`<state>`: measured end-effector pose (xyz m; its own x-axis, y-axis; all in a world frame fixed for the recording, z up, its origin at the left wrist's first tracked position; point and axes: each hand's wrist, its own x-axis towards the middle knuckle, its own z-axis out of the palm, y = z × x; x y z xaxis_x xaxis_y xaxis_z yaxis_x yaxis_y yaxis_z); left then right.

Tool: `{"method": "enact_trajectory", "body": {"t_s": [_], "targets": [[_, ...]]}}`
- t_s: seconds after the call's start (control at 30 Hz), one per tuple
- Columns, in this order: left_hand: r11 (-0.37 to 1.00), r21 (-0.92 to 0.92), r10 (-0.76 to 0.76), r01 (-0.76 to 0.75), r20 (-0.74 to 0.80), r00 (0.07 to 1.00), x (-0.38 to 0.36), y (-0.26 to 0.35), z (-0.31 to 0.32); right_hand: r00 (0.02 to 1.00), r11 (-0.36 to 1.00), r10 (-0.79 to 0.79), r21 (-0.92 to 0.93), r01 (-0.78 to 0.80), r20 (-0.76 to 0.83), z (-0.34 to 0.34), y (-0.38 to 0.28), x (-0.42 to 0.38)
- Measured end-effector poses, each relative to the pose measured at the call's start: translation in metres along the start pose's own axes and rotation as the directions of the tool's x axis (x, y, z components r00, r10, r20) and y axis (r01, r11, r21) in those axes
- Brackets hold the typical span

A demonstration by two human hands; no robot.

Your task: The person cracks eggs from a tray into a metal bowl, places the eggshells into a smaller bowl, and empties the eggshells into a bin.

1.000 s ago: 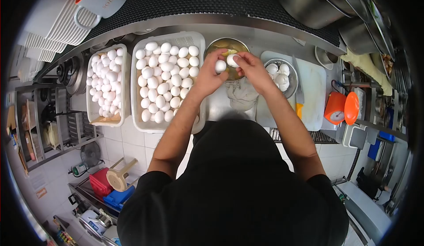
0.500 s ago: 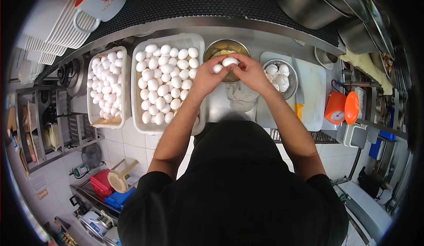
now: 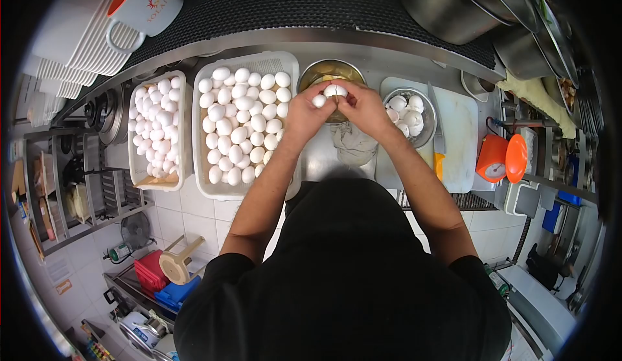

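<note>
Over a metal bowl [image 3: 332, 65] with yellow egg contents, both hands grip one white egg [image 3: 335, 90], whose shell shows a dark crack line. My left hand [image 3: 307, 112] has its fingers round the egg's left side, and a second white egg [image 3: 319, 101] is tucked in it. My right hand [image 3: 365, 110] closes on the cracked egg's right side. Just right of the hands, a metal bowl [image 3: 429, 130] holds white eggshells. On the left is a white crate [image 3: 293, 69] of white eggs.
Farther left stands another crate [image 3: 186, 118] of eggs. A crumpled cloth [image 3: 354, 146] lies below the bowl. To the right are a cutting board [image 3: 461, 141], a knife with a yellow handle [image 3: 439, 165] and an orange scale [image 3: 491, 158]. A shelf edge [image 3: 311, 34] runs above.
The egg between my hands now shows a dark crack line in its shell. The hands have barely shifted.
</note>
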<state>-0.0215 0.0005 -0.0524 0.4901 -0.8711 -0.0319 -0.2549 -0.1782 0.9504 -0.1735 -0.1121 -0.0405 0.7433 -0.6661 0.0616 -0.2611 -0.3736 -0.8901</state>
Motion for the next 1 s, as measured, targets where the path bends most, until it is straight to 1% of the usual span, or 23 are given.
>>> {"method": "enact_trajectory", "body": {"t_s": [0.07, 0.17, 0.27, 0.3, 0.37, 0.47, 0.57, 0.6, 0.7, 0.73, 0.83, 0.93, 1.0], "targets": [[1.0, 0.019, -0.005, 0.005, -0.01, 1.0, 0.0, 0.002, 0.0, 1.0, 0.999, -0.025, -0.02, 0.025, -0.009, -0.001, -0.001, 0.0], [0.995, 0.092, 0.042, -0.038, -0.044, 0.998, 0.002, -0.006, 0.001, 0.999, 0.998, -0.049, -0.038, 0.049, 0.015, -0.006, -0.002, 0.0], [0.967, 0.209, 0.164, -0.149, -0.058, 0.985, 0.005, -0.014, -0.003, 0.996, 0.998, -0.025, -0.063, 0.031, 0.086, -0.013, -0.006, -0.002], [0.938, 0.282, 0.22, -0.2, -0.041, 0.975, 0.007, -0.014, -0.005, 0.992, 0.978, -0.108, -0.174, 0.119, 0.07, -0.013, -0.001, -0.002], [0.857, 0.42, 0.327, -0.299, 0.008, 0.945, 0.009, -0.013, -0.008, 0.961, 0.879, -0.27, -0.391, 0.272, 0.062, -0.011, 0.015, -0.001], [0.855, 0.47, 0.227, -0.22, 0.042, 0.973, 0.005, 0.005, -0.006, 0.971, 0.849, -0.218, -0.473, 0.236, 0.094, -0.016, 0.018, -0.002], [0.812, 0.513, 0.282, -0.278, 0.074, 0.957, 0.006, 0.007, 0.009, 0.975, 0.828, -0.212, -0.519, 0.212, 0.06, -0.029, 0.012, -0.014], [0.813, 0.483, 0.322, -0.325, 0.092, 0.942, 0.005, 0.006, 0.016, 0.978, 0.834, -0.209, -0.519, 0.185, 0.013, -0.035, 0.008, -0.021], [0.85, 0.386, 0.305, -0.359, 0.197, 0.932, -0.001, 0.025, 0.047, 0.997, 0.861, -0.073, -0.507, 0.043, -0.04, -0.065, -0.001, -0.05], [0.87, 0.34, 0.293, -0.358, 0.229, 0.928, -0.004, 0.033, 0.059, 0.995, 0.859, -0.089, -0.509, 0.052, -0.049, -0.078, 0.001, -0.061], [0.87, 0.264, 0.284, -0.415, 0.42, 0.862, -0.004, 0.043, 0.096, 0.982, 0.904, 0.181, -0.383, -0.187, -0.053, -0.114, -0.007, -0.098], [0.872, 0.251, 0.221, -0.42, 0.562, 0.797, -0.006, 0.048, 0.132, 0.956, 0.845, 0.279, -0.449, -0.29, -0.091, -0.136, 0.004, -0.125], [0.851, 0.274, 0.223, -0.448, 0.584, 0.78, -0.006, 0.043, 0.148, 0.929, 0.825, 0.36, -0.436, -0.36, -0.085, -0.142, 0.012, -0.131]]}}
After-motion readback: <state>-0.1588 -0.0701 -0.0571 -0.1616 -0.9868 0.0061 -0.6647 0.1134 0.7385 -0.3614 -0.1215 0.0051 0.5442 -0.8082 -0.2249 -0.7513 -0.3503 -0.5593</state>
